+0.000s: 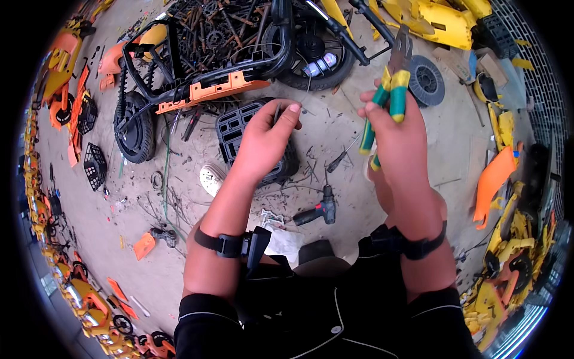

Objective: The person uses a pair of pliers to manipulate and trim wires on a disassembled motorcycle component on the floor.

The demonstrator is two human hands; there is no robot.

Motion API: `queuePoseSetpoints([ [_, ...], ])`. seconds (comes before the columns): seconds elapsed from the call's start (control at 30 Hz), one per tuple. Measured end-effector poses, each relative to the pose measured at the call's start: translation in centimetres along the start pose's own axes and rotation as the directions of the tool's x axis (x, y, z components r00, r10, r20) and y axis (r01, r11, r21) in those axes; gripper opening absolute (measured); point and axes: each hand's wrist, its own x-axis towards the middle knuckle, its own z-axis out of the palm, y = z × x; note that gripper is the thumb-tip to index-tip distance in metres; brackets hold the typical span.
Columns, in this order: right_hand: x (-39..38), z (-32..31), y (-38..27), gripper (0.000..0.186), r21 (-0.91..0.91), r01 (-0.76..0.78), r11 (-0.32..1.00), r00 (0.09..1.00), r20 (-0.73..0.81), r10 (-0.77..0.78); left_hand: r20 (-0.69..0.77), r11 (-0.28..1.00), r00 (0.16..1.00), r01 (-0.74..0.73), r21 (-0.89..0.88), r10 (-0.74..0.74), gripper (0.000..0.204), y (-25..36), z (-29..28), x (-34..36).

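My right hand [402, 134] is wrapped round a pair of pliers [399, 93] with green and yellow handles. The dark jaws point up and away from me, toward the far side. To its left, my left hand [266, 134] is closed, thumb pressed against curled fingers. A thin dark sliver shows by the thumb, too small to name. Below that hand lies a black plastic crate [230, 134], partly covered by it. Just beyond stands a black scooter frame [286, 48] with an orange panel [212, 91] along its near side.
Rusty metal parts [215, 30] fill the frame. A cordless drill [323, 208] and a screwdriver [342, 158] lie on the floor before me. A wheel [134, 128] stands at left; a grey disc [426, 81] lies at right. Yellow and orange panels [496, 182] are strewn along both sides.
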Motion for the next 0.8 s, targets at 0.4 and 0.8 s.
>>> queuePoseSetpoints([
  [0.4,-11.8,0.2,-12.3,0.028,0.073,-0.276,0.958,0.959,0.085,0.270,0.102,0.989,0.995,0.017,-0.144,-0.002,0.035,0.8,0.9,-0.1],
  [0.8,-9.3,-0.7,-18.4,0.031,0.915,-0.242,0.323,0.949,0.292,-0.117,0.344,0.993,0.939,0.043,-0.114,-0.001,0.035,0.8,0.1,-2.0],
])
